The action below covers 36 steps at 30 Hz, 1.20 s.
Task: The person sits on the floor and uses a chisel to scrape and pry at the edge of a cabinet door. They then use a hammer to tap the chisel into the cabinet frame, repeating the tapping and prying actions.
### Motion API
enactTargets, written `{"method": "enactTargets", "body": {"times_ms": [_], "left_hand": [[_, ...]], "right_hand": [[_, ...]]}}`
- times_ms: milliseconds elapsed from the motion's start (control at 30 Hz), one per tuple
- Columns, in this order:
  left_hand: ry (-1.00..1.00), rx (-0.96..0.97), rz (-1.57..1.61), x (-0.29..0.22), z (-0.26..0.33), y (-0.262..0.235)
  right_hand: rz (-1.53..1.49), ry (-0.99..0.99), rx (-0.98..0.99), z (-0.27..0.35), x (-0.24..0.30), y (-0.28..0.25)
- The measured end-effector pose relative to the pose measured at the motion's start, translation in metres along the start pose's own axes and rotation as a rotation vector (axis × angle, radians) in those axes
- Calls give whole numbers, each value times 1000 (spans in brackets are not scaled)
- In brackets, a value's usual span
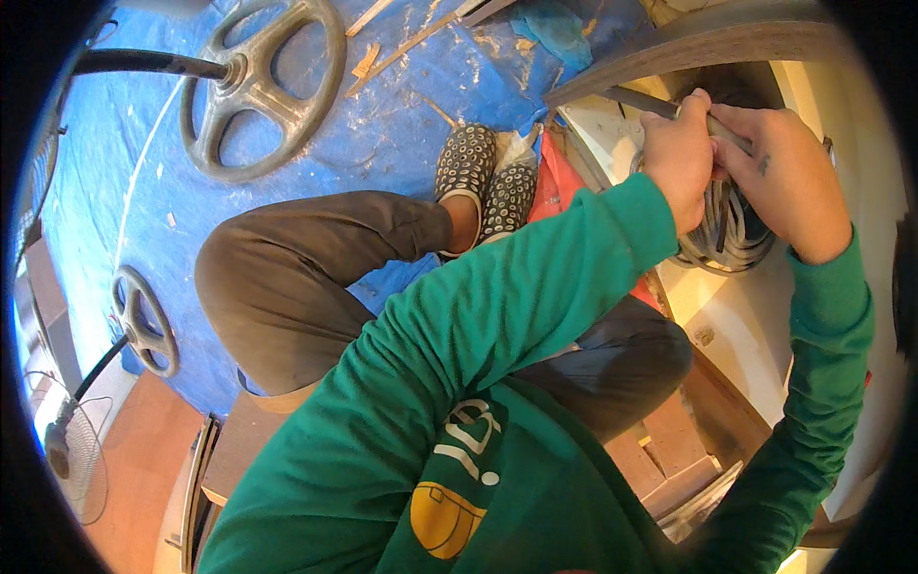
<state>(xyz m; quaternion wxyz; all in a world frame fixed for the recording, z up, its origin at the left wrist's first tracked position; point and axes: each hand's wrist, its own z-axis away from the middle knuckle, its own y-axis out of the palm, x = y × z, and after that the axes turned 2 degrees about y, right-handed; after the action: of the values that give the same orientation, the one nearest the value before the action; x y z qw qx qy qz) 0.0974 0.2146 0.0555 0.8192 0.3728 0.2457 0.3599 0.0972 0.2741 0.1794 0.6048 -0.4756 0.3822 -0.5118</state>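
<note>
Both my hands are raised at the right, close together in front of an open recess. My left hand (674,158) is closed around a dark grey, cable-like length (639,100), which sticks out past its far left side. My right hand (786,177) pinches a grey stretch between the two hands; it looks like the same piece, though the fingers cover the join. Just below my hands hangs a bundle of looped grey cables (732,234), partly hidden by the left wrist. What lies inside my palms is out of sight.
A thick curved wooden edge (708,48) arches above my hands. Pale panels (736,335) line the recess. Blue tarp (392,143) covers the floor, with wood scraps on it. Two wheel-shaped metal bases (287,110) with poles stand at the left, near a wire fan guard (86,459).
</note>
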Motion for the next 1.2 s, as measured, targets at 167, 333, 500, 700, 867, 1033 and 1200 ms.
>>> {"method": "enactTargets", "body": {"times_ms": [167, 333, 500, 700, 867, 1033, 1200], "left_hand": [[23, 6, -38, 0, -4, -1], [28, -20, 6, -1, -2, 0], [28, -101, -8, -4, 0, 8], [27, 52, 1, 0, -2, 16], [28, 60, -29, 5, -16, 0], [23, 19, -9, 1, -2, 9], [25, 41, -13, 5, -19, -4]], "right_hand": [[53, -3, -22, -3, -3, 4], [67, -18, -49, -5, 1, 3], [-4, 1, 24, -6, 12, -10], [-166, 75, 93, -10, 10, -27], [-69, 38, 102, -13, 9, -13], [-143, 66, 95, -8, 12, -18], [-63, 7, 87, -14, 3, -7]]}}
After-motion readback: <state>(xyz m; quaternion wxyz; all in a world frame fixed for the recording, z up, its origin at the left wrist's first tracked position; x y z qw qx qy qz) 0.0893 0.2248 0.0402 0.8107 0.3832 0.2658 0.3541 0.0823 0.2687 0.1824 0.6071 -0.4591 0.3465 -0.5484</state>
